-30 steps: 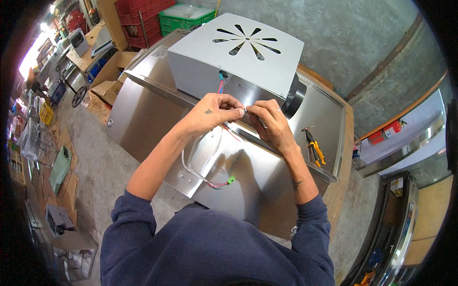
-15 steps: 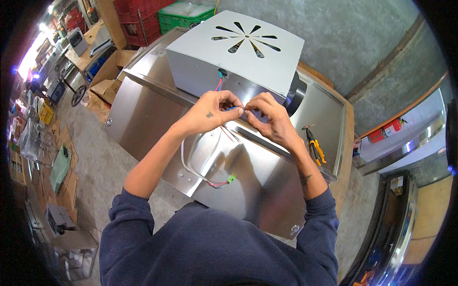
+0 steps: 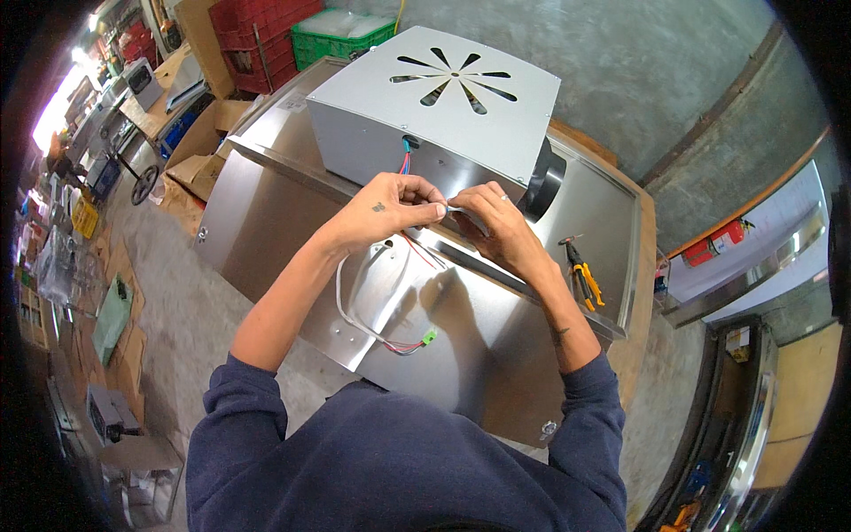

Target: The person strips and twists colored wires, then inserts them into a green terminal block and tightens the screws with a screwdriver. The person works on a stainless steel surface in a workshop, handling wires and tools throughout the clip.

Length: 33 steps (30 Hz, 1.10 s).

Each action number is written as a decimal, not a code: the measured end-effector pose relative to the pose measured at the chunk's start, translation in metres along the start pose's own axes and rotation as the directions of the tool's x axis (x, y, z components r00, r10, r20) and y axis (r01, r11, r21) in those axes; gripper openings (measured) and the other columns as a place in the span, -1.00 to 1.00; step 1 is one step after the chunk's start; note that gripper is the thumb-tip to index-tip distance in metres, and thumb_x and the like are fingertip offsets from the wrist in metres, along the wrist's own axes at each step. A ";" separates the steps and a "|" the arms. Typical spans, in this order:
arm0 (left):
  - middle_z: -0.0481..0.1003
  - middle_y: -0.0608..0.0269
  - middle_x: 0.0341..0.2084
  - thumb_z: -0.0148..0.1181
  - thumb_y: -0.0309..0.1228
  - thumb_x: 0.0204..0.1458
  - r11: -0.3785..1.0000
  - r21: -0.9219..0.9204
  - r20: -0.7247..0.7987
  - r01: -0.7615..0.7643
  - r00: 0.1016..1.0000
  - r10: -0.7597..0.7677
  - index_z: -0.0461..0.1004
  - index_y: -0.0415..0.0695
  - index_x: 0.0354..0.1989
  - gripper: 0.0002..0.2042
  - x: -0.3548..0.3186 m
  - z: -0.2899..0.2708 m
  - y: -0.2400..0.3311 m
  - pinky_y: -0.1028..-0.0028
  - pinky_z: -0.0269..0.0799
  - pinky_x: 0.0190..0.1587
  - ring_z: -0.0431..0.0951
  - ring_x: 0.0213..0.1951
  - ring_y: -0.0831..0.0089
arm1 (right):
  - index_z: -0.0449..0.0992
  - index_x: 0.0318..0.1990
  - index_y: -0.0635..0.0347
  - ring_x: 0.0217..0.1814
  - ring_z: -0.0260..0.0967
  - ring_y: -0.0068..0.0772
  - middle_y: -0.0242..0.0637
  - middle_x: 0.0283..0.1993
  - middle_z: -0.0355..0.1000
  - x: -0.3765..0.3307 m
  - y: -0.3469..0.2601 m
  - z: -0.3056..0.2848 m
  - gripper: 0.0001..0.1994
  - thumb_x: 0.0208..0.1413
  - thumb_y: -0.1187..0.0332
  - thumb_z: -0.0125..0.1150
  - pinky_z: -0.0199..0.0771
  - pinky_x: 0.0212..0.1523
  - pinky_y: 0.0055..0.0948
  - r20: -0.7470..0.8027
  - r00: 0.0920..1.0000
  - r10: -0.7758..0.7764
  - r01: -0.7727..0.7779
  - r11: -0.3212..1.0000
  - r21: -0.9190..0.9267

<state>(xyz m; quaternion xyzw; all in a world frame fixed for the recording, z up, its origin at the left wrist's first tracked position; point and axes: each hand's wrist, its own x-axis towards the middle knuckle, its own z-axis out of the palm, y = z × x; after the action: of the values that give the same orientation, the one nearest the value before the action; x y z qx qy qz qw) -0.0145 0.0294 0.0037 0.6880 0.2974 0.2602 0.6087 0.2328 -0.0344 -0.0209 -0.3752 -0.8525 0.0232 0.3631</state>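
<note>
Both hands meet over the front edge of a stainless steel cabinet (image 3: pixel 266 204). My left hand (image 3: pixel 386 211) pinches a thin blue wire between thumb and index finger. At the same spot my right hand (image 3: pixel 498 229) closes its fingertips on the wire's end, mostly hidden by the fingers. Red and blue wires (image 3: pixel 407 161) come out of a hole in the silver metal box (image 3: pixel 372 135) behind my hands. Below them, loose thin wires (image 3: pixel 420 250) and a white-sheathed cable (image 3: pixel 346 306) with a green connector (image 3: pixel 429 338) lie on the steel panel.
Pliers with yellow-and-black handles (image 3: pixel 581 277) lie on the steel at the right. A black round duct collar (image 3: pixel 545 184) sticks out of the box's right side. Red crates (image 3: pixel 253 53) and a green crate (image 3: pixel 337 43) stand behind; cardboard (image 3: pixel 197 164) lies at the left.
My right hand has turned slightly, its fingers now lying more over the wire's end. My left hand still pinches the wire, shifted a little left.
</note>
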 end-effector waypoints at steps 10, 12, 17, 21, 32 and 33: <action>0.64 0.32 -0.30 0.44 -0.32 0.25 0.999 0.018 0.064 0.038 0.997 -0.039 0.67 -0.27 -0.09 -0.75 0.004 -0.001 0.000 0.56 0.50 -0.12 0.58 -0.24 0.62 | 0.57 -0.01 0.25 -0.03 0.47 -0.15 -0.24 -0.06 0.52 0.007 -0.005 -0.017 -0.72 0.12 0.47 0.40 0.59 -0.01 -0.22 0.171 0.979 -0.107 0.137 0.976 -0.170; 0.64 0.32 -0.30 0.43 -0.31 0.26 0.999 0.045 0.083 -0.013 0.996 0.009 0.66 -0.28 -0.07 -0.74 0.005 0.000 -0.007 0.55 0.51 -0.14 0.57 -0.24 0.62 | 0.59 -0.05 0.27 -0.10 0.50 -0.22 -0.24 -0.13 0.53 0.013 -0.006 -0.024 -0.78 0.20 0.40 0.38 0.59 -0.06 -0.25 0.274 0.960 -0.054 0.088 0.990 -0.114; 0.63 0.34 -0.30 0.42 -0.28 0.29 0.981 0.131 0.058 -0.145 0.989 0.138 0.64 -0.27 -0.03 -0.72 -0.001 0.010 -0.002 0.53 0.50 -0.15 0.56 -0.25 0.62 | 0.62 -0.21 0.24 -0.33 0.38 -0.53 -0.33 -0.33 0.52 0.004 -0.001 -0.011 -0.75 0.38 0.22 0.31 0.42 -0.25 -0.47 0.419 0.758 0.499 -0.643 0.470 0.605; 0.65 0.31 -0.27 0.42 -0.27 0.30 0.990 0.104 0.005 -0.096 0.995 0.096 0.64 -0.28 -0.03 -0.71 -0.001 0.007 -0.007 0.54 0.51 -0.09 0.58 -0.20 0.61 | 0.59 -0.14 0.23 -0.38 0.31 -0.65 -0.45 -0.33 0.47 -0.005 -0.009 0.006 -0.73 0.43 0.17 0.29 0.31 -0.32 -0.56 0.473 0.688 0.550 -0.599 0.062 0.799; 0.66 0.29 -0.24 0.43 -0.33 0.27 0.997 -0.072 0.032 0.007 0.999 -0.005 0.67 -0.26 -0.07 -0.76 0.005 -0.003 -0.009 0.53 0.51 -0.03 0.60 -0.17 0.60 | 0.50 0.09 0.34 -0.14 0.52 -0.10 -0.10 -0.07 0.50 -0.004 -0.010 0.011 -0.58 0.09 0.55 0.50 0.61 -0.13 -0.23 -0.212 0.957 -0.196 0.136 0.954 -0.265; 0.66 0.29 -0.24 0.43 -0.33 0.27 0.997 -0.072 0.043 0.012 0.999 -0.009 0.66 -0.26 -0.07 -0.76 0.006 -0.002 -0.007 0.53 0.51 -0.03 0.61 -0.17 0.59 | 0.50 0.08 0.34 -0.15 0.51 -0.11 -0.10 -0.06 0.50 -0.003 -0.008 0.010 -0.60 0.09 0.58 0.49 0.62 -0.12 -0.22 -0.199 0.960 -0.196 0.140 0.954 -0.266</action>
<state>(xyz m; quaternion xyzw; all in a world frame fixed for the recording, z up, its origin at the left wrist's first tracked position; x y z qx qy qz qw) -0.0127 0.0355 -0.0032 0.6695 0.2782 0.2529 0.6407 0.2223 -0.0401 -0.0279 -0.3438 -0.8315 -0.1576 0.4070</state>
